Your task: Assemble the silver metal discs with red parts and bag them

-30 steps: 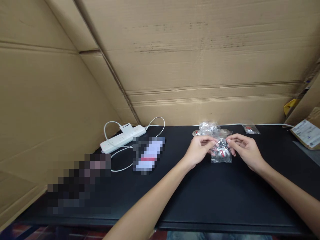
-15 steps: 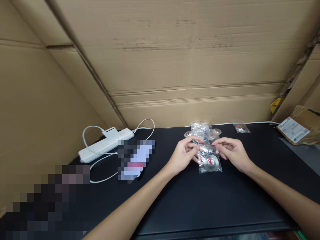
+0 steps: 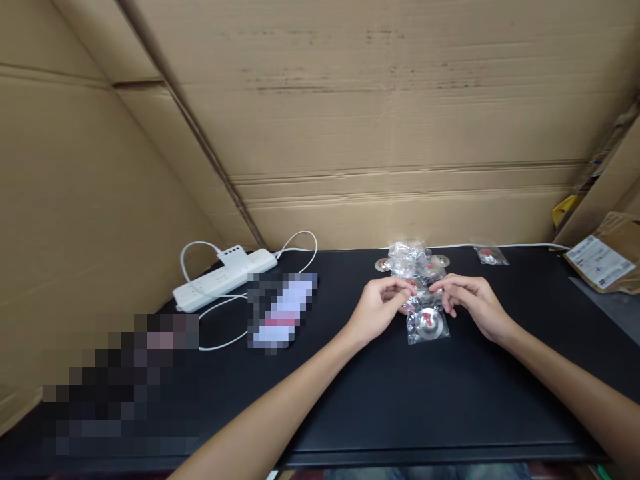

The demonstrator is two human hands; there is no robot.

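Observation:
My left hand (image 3: 381, 305) and my right hand (image 3: 467, 301) both pinch the top edge of a small clear plastic bag (image 3: 428, 321) that holds a round silver disc with a red mark. The bag hangs just above the black table (image 3: 400, 407). Behind my hands lies a heap of similar clear bags and loose silver discs (image 3: 411, 259). One more small bag (image 3: 491, 255) lies apart at the back right.
A white power strip (image 3: 225, 278) with its looped white cable sits at the back left, beside a blurred flat object (image 3: 283, 312). Cardboard walls (image 3: 380, 133) enclose the table. A torn cardboard parcel with a label (image 3: 603, 261) lies at the right edge.
Both hands have stayed pinched on the bag's top edge while the bag has turned slightly, its disc facing up more. My view has swung a little left and right.

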